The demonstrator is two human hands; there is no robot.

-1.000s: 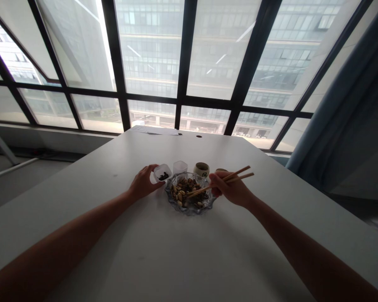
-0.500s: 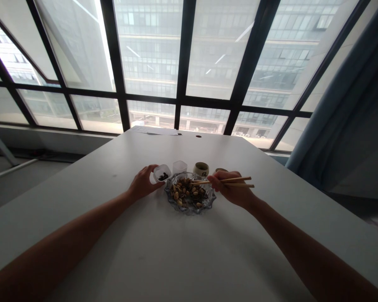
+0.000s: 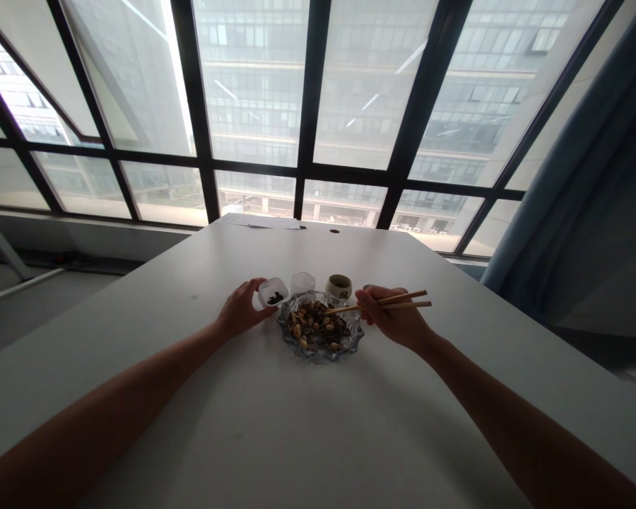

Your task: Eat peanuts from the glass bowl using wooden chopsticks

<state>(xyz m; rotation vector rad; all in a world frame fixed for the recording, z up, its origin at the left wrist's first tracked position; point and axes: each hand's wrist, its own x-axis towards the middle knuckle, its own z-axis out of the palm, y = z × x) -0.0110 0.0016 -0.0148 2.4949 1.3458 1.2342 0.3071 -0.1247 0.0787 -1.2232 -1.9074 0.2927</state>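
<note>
My left hand [image 3: 242, 309] grips a small clear plastic cup [image 3: 271, 285] between thumb and fingers, tilted toward me, with a few dark seeds [image 3: 275, 298] inside. Wooden chopsticks [image 3: 403, 301] are held in my right hand [image 3: 395, 316], their tips reaching down among the nuts and seeds [image 3: 318, 322]. That mix, pale shelled nuts with dark striped seeds, lies in a scalloped glass bowl [image 3: 318, 353] between my hands. Whether the chopstick tips pinch anything is too small to tell.
Behind the bowl stand a second clear plastic cup [image 3: 302, 281] and a beige ceramic cup [image 3: 339, 284] with a dark character. Another round object is mostly hidden behind my right hand. White papers [image 3: 259, 222] lie at the table's [image 3: 307, 438] far edge, by the windows.
My right hand has shifted slightly right with the chopsticks, whose tips have moved a little right and down in the bowl. My left hand stays with the plastic cup.
</note>
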